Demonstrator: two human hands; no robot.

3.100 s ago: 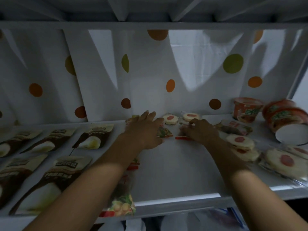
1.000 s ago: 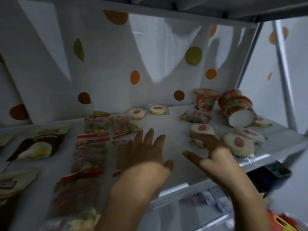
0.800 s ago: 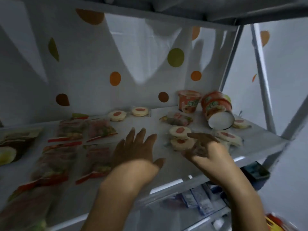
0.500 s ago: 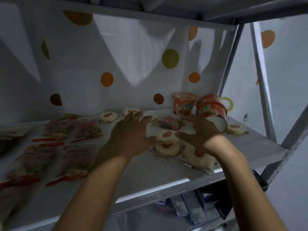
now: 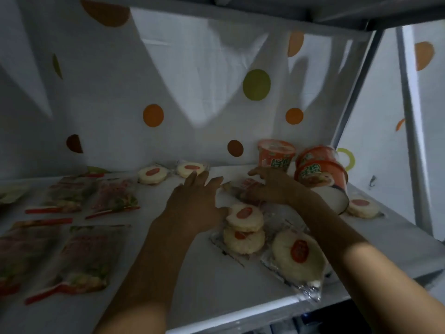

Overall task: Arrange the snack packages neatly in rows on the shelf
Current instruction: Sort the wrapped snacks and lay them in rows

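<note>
Polka-dot sheeting [image 5: 192, 92] backs the white shelf [image 5: 192, 273]. I see the left hand [image 5: 195, 203] flat at centre, fingers spread, holding nothing. Just beside it at 3 o'clock, the right hand [image 5: 269, 189] pinches a red snack packet [image 5: 249, 185] between thumb and fingers. Wrapped round cakes [image 5: 244, 215] lie stacked at 5 o'clock, flat snack packets [image 5: 113, 196] in rows at 9, noodle cups [image 5: 275, 154] at 2.

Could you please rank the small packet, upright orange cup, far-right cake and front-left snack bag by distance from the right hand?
1. small packet, held by the right hand
2. upright orange cup, just behind
3. far-right cake, right edge
4. front-left snack bag, far left
</note>
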